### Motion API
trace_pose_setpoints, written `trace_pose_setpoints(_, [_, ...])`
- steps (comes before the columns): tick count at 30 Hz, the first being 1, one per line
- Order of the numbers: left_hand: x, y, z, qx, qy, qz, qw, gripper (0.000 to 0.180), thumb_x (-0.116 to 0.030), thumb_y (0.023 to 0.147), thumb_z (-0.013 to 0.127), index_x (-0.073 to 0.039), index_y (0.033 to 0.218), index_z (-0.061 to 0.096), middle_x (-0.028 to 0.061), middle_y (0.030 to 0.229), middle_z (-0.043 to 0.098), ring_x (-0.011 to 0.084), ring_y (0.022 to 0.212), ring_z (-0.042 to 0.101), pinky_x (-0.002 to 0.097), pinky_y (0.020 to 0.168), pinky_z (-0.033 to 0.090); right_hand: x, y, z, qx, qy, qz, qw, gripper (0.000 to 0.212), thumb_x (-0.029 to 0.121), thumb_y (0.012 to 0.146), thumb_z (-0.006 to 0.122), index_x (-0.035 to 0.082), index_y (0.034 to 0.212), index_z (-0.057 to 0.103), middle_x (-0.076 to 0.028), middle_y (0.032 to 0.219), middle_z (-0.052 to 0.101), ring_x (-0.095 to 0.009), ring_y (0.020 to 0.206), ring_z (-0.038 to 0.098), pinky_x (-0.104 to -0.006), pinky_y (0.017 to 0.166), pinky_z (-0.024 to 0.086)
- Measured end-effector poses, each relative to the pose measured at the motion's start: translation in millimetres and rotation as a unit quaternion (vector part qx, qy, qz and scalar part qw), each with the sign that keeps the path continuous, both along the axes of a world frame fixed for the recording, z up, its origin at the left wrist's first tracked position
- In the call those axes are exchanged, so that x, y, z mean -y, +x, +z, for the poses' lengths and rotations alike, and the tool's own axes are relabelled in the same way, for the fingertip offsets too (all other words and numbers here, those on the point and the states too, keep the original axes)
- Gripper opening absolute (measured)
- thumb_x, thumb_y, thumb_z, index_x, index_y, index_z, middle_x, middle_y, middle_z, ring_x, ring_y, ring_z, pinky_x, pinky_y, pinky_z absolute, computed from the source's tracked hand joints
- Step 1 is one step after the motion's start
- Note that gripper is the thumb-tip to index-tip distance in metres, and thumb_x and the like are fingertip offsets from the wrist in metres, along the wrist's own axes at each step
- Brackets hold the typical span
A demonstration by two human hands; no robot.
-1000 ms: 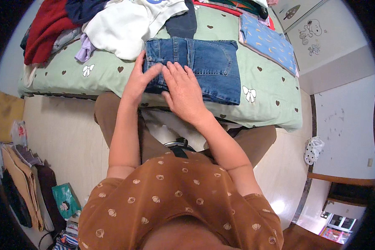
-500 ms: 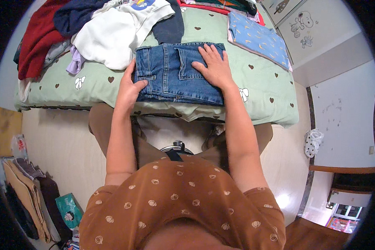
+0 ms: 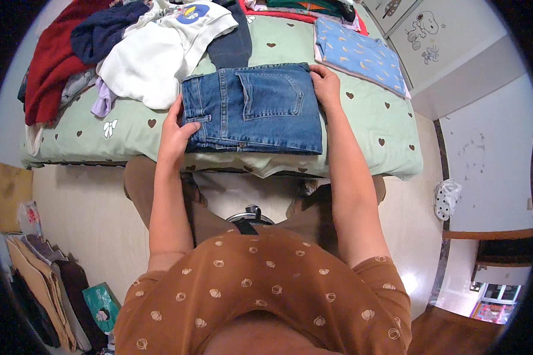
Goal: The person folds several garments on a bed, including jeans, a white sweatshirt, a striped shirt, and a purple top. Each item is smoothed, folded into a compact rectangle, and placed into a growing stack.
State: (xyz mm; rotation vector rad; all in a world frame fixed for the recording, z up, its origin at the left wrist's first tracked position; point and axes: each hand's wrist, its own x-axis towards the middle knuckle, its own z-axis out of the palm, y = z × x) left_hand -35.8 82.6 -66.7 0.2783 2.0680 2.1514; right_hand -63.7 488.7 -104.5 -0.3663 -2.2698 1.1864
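Folded blue jeans (image 3: 272, 127) lie at the near edge of the bed, a back pocket facing up. My left hand (image 3: 176, 135) grips their left side, thumb on top by a belt loop and fingers along the edge. At the far right corner my right hand (image 3: 327, 86) has its fingers curled over the denim; some fingertips are hidden. Just beyond my left hand, a white sweatshirt (image 3: 145, 68) rests partly on a dark navy garment (image 3: 234, 44).
A green bedspread (image 3: 373, 118) covers the bed. Piled clothes include a dark red garment (image 3: 56, 65) at far left. Folded blue patterned cloth (image 3: 358, 53) lies at right, near a white cabinet (image 3: 468, 59). Folded brown fabric (image 3: 38, 284) stands on the floor at lower left.
My right hand has moved from lying flat over the pocket to the jeans' far right corner. My left hand stays at the left side. The jeans sit slightly lower and further left in view.
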Motion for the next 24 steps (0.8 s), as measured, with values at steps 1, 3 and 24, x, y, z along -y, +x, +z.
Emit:
trace_pose_setpoints(1, [0.0, -1.2, -1.1, 0.004, 0.006, -0.003, 1.0, 0.085, 0.011, 0.072, 0.058, 0.004, 0.152, 0.03, 0.0144, 0.149, 0.043, 0.0235, 0.133, 0.046, 0.0307, 0.111, 0.034, -4.8, -4.2, 1.1, 0.011, 0.017, -0.009, 1.0, 0.026, 0.016, 0.084, 0.066, 0.009, 0.108, 0.074, -0.013, 0.098, 0.074, -0.025, 0.09, 0.071, -0.0337, 0.082, 0.053])
trace_pose_setpoints(3, [1.0, -2.1, -2.1, 0.013, 0.018, -0.007, 1.0, 0.085, 0.01, 0.072, 0.058, 0.004, 0.152, 0.031, 0.0141, 0.149, 0.044, 0.0234, 0.133, 0.046, 0.0309, 0.111, 0.034, -4.9, -10.4, 3.3, 0.019, 0.022, -0.011, 1.0, 0.023, 0.015, 0.084, 0.066, 0.008, 0.105, 0.073, -0.013, 0.096, 0.074, -0.024, 0.088, 0.071, -0.0335, 0.08, 0.053])
trace_pose_setpoints(24, [1.9, 1.8, 0.3, 0.017, 0.039, -0.02, 0.999, 0.08, 0.006, 0.074, 0.061, 0.004, 0.15, 0.035, 0.0143, 0.145, 0.048, 0.0231, 0.13, 0.049, 0.033, 0.111, 0.036, 94.2, 78.0, 89.3, -0.034, 0.248, 0.167, 0.954, 0.056, 0.045, 0.091, 0.063, 0.01, 0.134, 0.057, -0.015, 0.142, 0.053, -0.035, 0.132, 0.049, -0.0456, 0.109, 0.038])
